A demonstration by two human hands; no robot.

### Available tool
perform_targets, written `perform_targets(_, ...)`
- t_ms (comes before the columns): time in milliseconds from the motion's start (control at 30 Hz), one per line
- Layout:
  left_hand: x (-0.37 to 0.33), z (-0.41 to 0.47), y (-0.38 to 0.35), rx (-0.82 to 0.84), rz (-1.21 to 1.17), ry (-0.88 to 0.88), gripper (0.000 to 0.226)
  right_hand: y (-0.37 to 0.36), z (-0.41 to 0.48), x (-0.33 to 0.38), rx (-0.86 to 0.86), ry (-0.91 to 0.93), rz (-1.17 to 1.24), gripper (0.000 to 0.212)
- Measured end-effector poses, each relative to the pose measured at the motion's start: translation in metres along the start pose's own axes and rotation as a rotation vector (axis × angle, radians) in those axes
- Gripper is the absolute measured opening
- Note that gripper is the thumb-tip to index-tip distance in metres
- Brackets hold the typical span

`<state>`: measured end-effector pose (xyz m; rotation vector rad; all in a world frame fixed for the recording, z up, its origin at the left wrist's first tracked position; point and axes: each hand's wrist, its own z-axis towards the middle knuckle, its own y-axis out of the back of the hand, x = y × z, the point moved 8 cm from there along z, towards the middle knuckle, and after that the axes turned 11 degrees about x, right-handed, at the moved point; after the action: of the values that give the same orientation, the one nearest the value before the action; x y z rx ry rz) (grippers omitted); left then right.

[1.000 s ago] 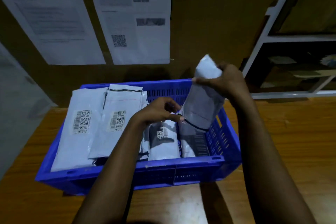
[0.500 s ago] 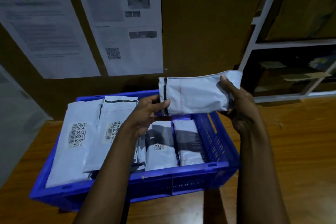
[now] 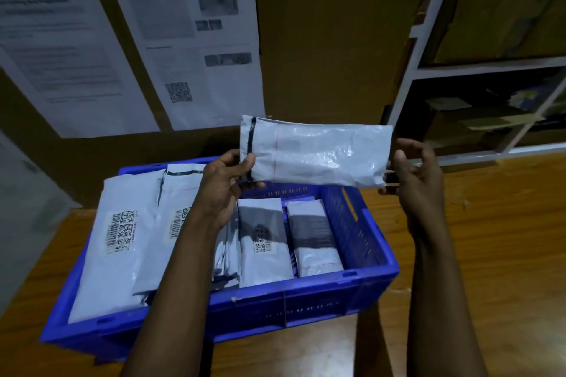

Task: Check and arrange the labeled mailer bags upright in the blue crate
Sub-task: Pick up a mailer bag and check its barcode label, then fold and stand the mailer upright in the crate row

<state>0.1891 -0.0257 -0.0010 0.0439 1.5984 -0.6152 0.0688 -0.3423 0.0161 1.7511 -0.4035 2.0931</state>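
A white mailer bag [image 3: 318, 156] is held flat and sideways above the back of the blue crate [image 3: 306, 300], plain side towards me, no label showing. My left hand [image 3: 226, 184] pinches its left end by the black seal strip. My right hand [image 3: 416, 174] holds the right end loosely between thumb and fingertips. Inside the crate, two large white mailers with barcode labels [image 3: 122, 239] lean back on the left. Two smaller mailers [image 3: 263, 242] stand side by side on the right, one with a small label.
The crate stands on a wooden table [image 3: 490, 254]. Printed sheets [image 3: 190, 40] hang on the brown wall behind it. A white shelf unit [image 3: 428, 70] with flat cardboard pieces is at the back right. A grey panel [image 3: 18, 208] is at the left.
The mailer came up out of the crate's right side and turned from upright to horizontal. My left hand moved from the crate to its left end, and my right hand's grip loosened.
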Motion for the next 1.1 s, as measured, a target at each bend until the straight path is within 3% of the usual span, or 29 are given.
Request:
perform_targets(267,-0.002,-0.002,0.003,0.003,-0.058,-0.006,0.015,-0.015,-0.01,0.011,0.222,0.258,-0.386,0.084)
perform_targets(433,-0.003,-0.006,0.001,-0.001,-0.07,-0.007,0.024,-0.013,-0.015,0.014,0.15,0.409,-0.466,0.069)
perform_targets(567,-0.014,-0.009,-0.008,0.182,-0.259,-0.113,0.069,-0.006,-0.013,0.014,0.101,0.432,-0.451,0.055)
perform_targets(633,-0.02,-0.013,-0.016,0.332,-0.226,-0.162,0.092,-0.003,-0.013,0.013,0.083,0.431,-0.411,0.05)
perform_targets(700,-0.019,-0.014,-0.02,0.396,-0.133,-0.188,0.102,-0.001,-0.013,0.013,0.072,0.409,-0.373,0.045)
perform_targets(967,-0.016,-0.011,-0.008,0.075,0.183,-0.209,0.034,0.003,-0.01,0.01,0.042,0.328,-0.406,0.006)
perform_targets(1100,-0.016,-0.015,-0.006,-0.011,0.169,-0.191,0.013,0.005,-0.008,0.002,0.004,0.199,-0.27,0.027)
